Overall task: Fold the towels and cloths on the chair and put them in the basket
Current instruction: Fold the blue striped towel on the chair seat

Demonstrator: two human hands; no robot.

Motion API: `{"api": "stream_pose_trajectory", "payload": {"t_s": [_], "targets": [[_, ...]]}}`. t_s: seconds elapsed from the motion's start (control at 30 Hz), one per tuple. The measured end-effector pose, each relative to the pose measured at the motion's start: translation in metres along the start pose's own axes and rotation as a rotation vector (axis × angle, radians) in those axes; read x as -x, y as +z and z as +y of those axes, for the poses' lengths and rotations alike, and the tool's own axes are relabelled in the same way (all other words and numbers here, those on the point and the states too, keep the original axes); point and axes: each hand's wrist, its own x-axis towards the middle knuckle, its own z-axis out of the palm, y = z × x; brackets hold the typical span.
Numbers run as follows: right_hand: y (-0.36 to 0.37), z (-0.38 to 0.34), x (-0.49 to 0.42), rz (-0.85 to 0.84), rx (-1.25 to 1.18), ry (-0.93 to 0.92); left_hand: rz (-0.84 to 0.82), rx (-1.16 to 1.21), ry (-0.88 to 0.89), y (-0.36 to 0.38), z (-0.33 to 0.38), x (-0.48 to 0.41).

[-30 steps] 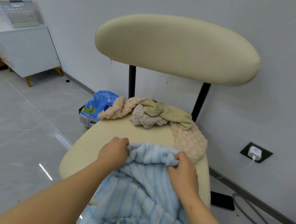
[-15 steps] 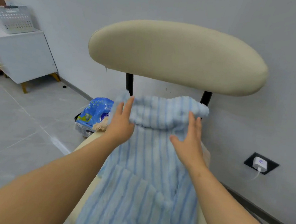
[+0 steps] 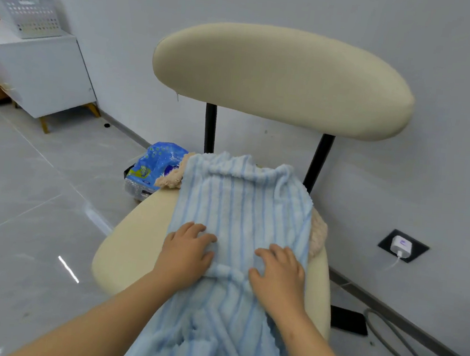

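Two hands are pressing down side by side on a blue striped towel (image 3: pixel 242 204). The left hand (image 3: pixel 186 252) is lying palm-down with its fingers spread and only slightly bent, gripping nothing. The right hand (image 3: pixel 279 272) is resting the same way just beside it, fingers loose on the fabric and closing around nothing. A small bunched ridge of towel is sitting between the two palms.

The towel is lying lengthwise over the cream chair seat (image 3: pixel 131 242), its far edge reaching near the black posts under the backrest (image 3: pixel 282 78) and its near end hanging off the front in folds. A beige cloth (image 3: pixel 169 181) is peeking out from under the towel at the far left, and beige fabric is also showing at the right edge.

On the floor beside the chair a blue plastic package (image 3: pixel 156 166) is sitting. Well apart, at far left, the white basket (image 3: pixel 30 15) is standing on a white cabinet (image 3: pixel 44 76). A charger (image 3: pixel 402 245) is sitting in a wall socket at right.
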Motion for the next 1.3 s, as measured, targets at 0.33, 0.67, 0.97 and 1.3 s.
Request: {"api": "stream_pose_trajectory", "payload": {"t_s": [0.33,0.67,0.97,1.3], "targets": [[0.010,0.001,0.070,0.009,-0.109,-0.024,0.022,-0.006,-0.070,0.006,-0.011,0.073],[-0.008,0.001,0.053,-0.040,-0.118,-0.063,-0.054,0.045,-0.018,-0.018,-0.003,0.051],[-0.016,0.004,0.050,0.063,-0.182,0.207,-0.152,-0.117,-0.096,-0.026,0.010,0.040],[-0.032,0.006,-0.022,0.217,-0.312,0.204,0.042,0.189,-0.114,-0.021,-0.001,-0.020]]}}
